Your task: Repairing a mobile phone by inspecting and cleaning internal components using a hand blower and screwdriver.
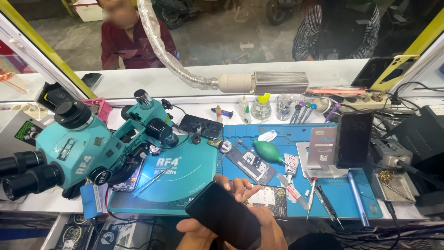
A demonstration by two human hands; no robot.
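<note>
Gripping a dark phone point(225, 216), left hand point(196, 231) curled beneath, right hand point(252, 203) seemingly clasping its upper edge, fingers bent.

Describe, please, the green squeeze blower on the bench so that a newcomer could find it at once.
Start at the blue work mat right of the teal microscope. Near the mat's upper left, just right of the bare phone frame, lies the green blower. It is the only soft, rounded, bulb-shaped thing there; its neighbours are flat parts and thin tools.

The black phone point(225, 216) hides most of both hands, and the bottom edge cuts off the wrists.
</note>
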